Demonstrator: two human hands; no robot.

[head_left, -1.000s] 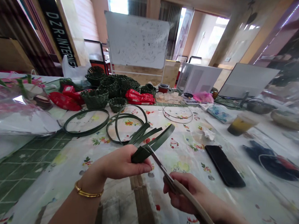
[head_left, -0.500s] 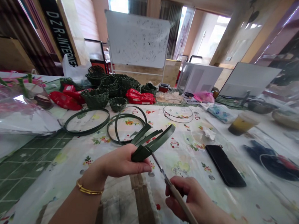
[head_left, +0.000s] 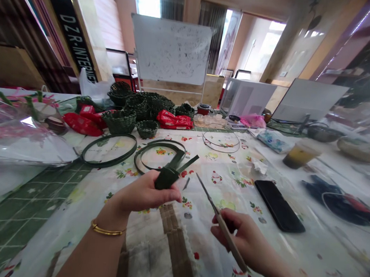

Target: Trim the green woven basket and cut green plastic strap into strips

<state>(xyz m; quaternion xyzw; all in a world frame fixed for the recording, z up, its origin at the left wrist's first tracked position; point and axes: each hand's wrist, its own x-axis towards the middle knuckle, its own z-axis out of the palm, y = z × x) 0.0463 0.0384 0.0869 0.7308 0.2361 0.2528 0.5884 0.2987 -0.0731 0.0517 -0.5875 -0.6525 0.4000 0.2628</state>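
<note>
fruit-printed tablecloth [head_left: 226, 188], two hands, green strips and scissors.
the left hand [head_left: 145, 195] pinches a folded bundle of flat dark green strips [head_left: 167, 177] above the cloth; a looped green coil [head_left: 106, 164] lies beyond it. the right hand [head_left: 244, 237] is wrapped around beige-handled scissors [head_left: 217, 213], tip apart from the bundle; seen edge-on, their blades seem closed, but that's hard to judge. woven green baskets [head_left: 120, 122] stand farther back, a black phone [head_left: 279, 205] lies at right.

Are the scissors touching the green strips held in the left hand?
Apart. The head view shows printed tablecloth between the tip of the scissors in the right hand and the green strips in the left hand.
</note>
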